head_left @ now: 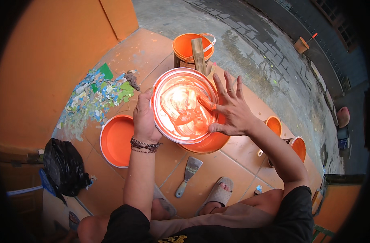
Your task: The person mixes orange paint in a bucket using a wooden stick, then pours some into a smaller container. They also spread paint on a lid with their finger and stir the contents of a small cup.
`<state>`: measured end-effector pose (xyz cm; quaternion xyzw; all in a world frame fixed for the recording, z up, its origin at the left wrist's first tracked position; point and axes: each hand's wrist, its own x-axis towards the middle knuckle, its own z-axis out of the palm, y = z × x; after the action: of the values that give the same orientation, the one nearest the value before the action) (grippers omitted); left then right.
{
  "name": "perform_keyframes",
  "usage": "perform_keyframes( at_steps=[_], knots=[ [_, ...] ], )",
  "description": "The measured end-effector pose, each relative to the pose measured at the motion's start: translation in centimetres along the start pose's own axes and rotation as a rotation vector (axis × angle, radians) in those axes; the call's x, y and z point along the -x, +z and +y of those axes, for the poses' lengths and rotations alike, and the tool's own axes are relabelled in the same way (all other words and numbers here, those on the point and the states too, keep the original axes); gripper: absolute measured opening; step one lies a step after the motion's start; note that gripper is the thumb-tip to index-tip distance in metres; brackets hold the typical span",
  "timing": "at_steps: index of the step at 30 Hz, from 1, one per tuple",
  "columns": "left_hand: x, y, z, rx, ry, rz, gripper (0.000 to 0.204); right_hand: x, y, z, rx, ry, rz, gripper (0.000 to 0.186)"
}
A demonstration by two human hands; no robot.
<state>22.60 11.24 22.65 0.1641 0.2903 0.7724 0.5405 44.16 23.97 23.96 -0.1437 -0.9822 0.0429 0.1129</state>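
My left hand grips the left edge of a round white paint-bucket lid, whose inner face is smeared with wet orange paint. Over the lid's right edge my right hand is spread open. Its paint-coated finger reaches onto the smeared face, and the thumb lies by the lower right rim. Under the lid, mostly hidden by it, stands a bucket with an orange inside. Left of it is an orange paint bucket. A putty knife lies on the tiles between that bucket and my right foot.
Beyond the lid stands a bucket with a wooden slat in it. Paint flakes lie by the orange wall. A black plastic bag sits at left. Smaller containers stand behind my right forearm.
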Motion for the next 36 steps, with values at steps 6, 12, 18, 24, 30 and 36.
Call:
perform_keyframes(
  at_steps=[6,12,18,24,30,36],
  knots=[
    [-0.4,-0.3,-0.2,-0.007,0.055,-0.006,0.042,0.5,-0.2,-1.1,-0.028,0.001,-0.074,0.078],
    [-0.1,0.6,-0.1,-0.001,0.044,0.018,0.043,-0.9,-0.6,1.3,0.051,0.089,-0.005,0.084],
    [0.1,0.7,-0.1,0.05,0.047,-0.014,0.043,-1.0,-0.1,1.0,0.057,0.056,0.029,0.086],
    [0.4,0.6,-0.5,0.069,0.05,0.02,0.043,0.1,0.2,-0.2,0.029,0.066,-0.092,0.088],
    [0.2,1.0,-0.5,0.023,0.132,0.043,0.034,-0.4,-1.0,0.2,-0.07,0.072,0.018,0.085],
    [0.6,1.9,-0.5,-0.013,0.151,-0.015,0.033,-1.5,-0.5,1.3,-0.042,0.135,0.087,0.082]
  ],
)
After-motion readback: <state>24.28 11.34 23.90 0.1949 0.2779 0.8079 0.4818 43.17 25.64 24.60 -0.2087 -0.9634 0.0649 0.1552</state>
